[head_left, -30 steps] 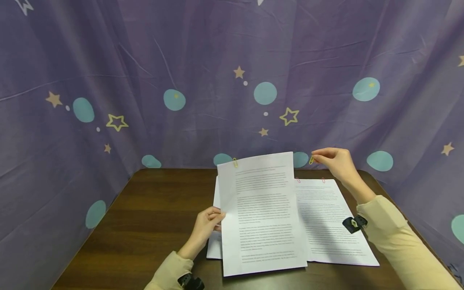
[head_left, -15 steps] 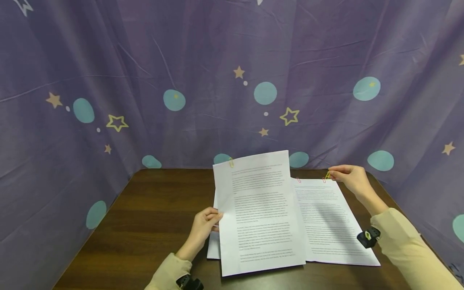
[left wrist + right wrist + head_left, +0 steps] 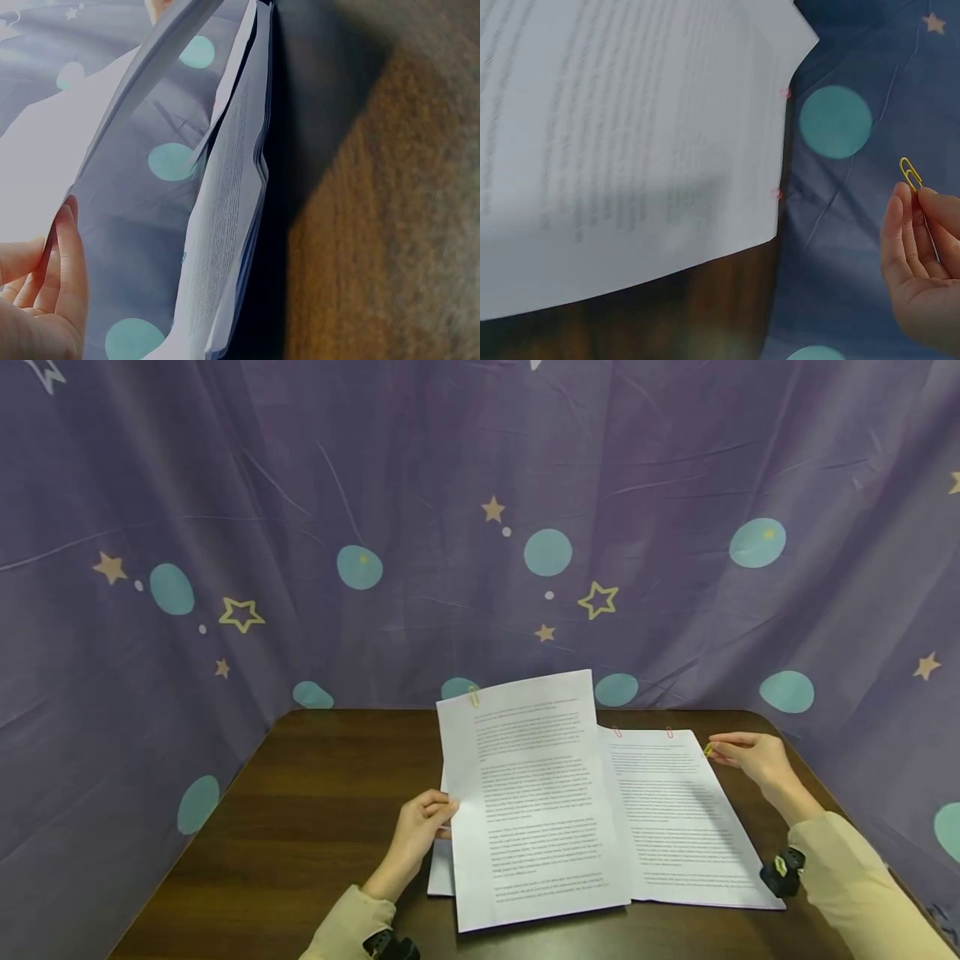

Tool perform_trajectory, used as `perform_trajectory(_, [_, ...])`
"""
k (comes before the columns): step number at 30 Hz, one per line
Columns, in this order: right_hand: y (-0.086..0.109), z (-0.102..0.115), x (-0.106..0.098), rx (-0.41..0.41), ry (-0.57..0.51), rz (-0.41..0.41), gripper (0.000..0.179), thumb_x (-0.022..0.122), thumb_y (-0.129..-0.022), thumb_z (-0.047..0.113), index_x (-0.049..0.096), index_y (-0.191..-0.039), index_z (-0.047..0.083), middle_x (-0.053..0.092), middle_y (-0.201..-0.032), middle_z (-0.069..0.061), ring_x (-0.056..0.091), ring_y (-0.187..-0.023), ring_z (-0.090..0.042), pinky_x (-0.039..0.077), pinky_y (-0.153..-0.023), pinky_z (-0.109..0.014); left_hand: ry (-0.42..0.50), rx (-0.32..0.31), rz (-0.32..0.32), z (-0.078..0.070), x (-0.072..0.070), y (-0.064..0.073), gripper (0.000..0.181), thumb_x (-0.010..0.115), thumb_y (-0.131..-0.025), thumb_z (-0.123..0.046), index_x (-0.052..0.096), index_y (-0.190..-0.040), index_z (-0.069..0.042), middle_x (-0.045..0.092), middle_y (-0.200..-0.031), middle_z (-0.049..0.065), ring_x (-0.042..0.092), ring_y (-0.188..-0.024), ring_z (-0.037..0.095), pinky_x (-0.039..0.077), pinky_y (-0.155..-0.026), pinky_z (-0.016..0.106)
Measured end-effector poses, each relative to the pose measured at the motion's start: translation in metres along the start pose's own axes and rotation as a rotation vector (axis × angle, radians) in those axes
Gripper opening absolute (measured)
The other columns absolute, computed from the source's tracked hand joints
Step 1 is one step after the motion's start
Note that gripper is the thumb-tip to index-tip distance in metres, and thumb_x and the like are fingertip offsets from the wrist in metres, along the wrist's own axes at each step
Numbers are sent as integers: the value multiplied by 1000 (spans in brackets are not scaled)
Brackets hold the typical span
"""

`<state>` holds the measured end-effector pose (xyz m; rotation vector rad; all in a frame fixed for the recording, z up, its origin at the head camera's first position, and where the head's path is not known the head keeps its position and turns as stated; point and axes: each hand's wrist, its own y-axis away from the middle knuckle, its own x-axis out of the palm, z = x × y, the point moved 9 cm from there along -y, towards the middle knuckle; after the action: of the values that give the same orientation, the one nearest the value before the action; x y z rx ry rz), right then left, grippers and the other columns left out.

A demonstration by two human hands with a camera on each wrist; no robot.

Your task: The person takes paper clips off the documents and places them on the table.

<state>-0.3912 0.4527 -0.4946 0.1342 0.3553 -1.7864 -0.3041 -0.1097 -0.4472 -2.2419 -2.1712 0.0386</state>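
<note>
My left hand (image 3: 417, 825) pinches the left edge of a raised printed sheet (image 3: 536, 810), thumb in front and fingers behind. A yellow paper clip (image 3: 474, 697) sits on that sheet's top edge near the left corner. Between thumb and fingertips, my right hand (image 3: 757, 762) holds another yellow paper clip (image 3: 910, 172), just right of the lower pages' upper right corner. Those lower printed pages (image 3: 686, 827) lie on the table, partly hidden by the raised sheet. Two red paper clips, one left (image 3: 617, 732) and one right (image 3: 670, 732), grip their top edge.
A dark brown wooden table (image 3: 300, 827) carries the papers, with bare wood to their left. Behind it hangs a purple curtain (image 3: 420, 610) with stars and teal spots. More layered pages (image 3: 225, 202) stand behind the raised sheet in the left wrist view.
My right hand has moved right and down with its yellow paper clip, past the right red clip. The raised sheet has shifted slightly left in my left hand, showing more of the lower pages.
</note>
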Motion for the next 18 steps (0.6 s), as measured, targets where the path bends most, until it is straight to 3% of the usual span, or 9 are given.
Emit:
perform_trajectory(3, [8, 0, -3, 39, 15, -26, 37, 68, -77, 24, 62, -101, -4, 66, -79, 7, 65, -71, -11, 51, -62, -23, 4, -3, -5, 0, 0, 1, 15, 59, -81, 1, 54, -87, 13, 63, -70, 7, 55, -55, 9, 48, -48, 21])
perform_trajectory(5, [14, 4, -3, 55, -16, 1, 28, 67, -78, 19, 64, -97, -1, 65, -78, 8, 65, -70, -10, 51, -61, -23, 6, -7, -7, 1, -1, 1, 15, 59, -81, 1, 53, -87, 13, 63, -70, 7, 55, -55, 10, 48, -48, 21])
perform_trajectory(9, [25, 7, -5, 112, -70, 26, 5, 65, -80, 13, 68, -83, 15, 64, -74, 11, 64, -67, -6, 51, -61, -21, 13, -21, -9, 3, -1, 1, 14, 59, -81, 1, 53, -87, 13, 63, -68, 5, 55, -55, 9, 48, -48, 21])
perform_trajectory(10, [28, 9, -5, 118, -73, 36, 7, 64, -81, 11, 69, -86, 12, 64, -74, 9, 64, -67, -7, 51, -61, -22, 16, -23, -10, 3, -1, 1, 14, 59, -81, 1, 53, -87, 13, 63, -68, 5, 55, -55, 9, 48, -48, 21])
perform_trajectory(12, [36, 14, -7, 125, -41, 33, 8, 63, -82, 13, 68, -81, 19, 64, -73, 12, 63, -66, -4, 51, -61, -20, 21, -26, -9, 3, 0, 2, 15, 59, -81, 1, 53, -87, 13, 62, -68, 4, 55, -55, 9, 48, -48, 21])
perform_trajectory(18, [60, 30, -10, 146, -48, 57, 13, 65, -80, 14, 67, -86, 2, 63, -71, 9, 62, -62, -5, 51, -58, -21, 20, -16, -5, 0, 1, 3, 16, 59, -81, 1, 52, -88, 14, 63, -69, 5, 56, -55, 9, 48, -48, 21])
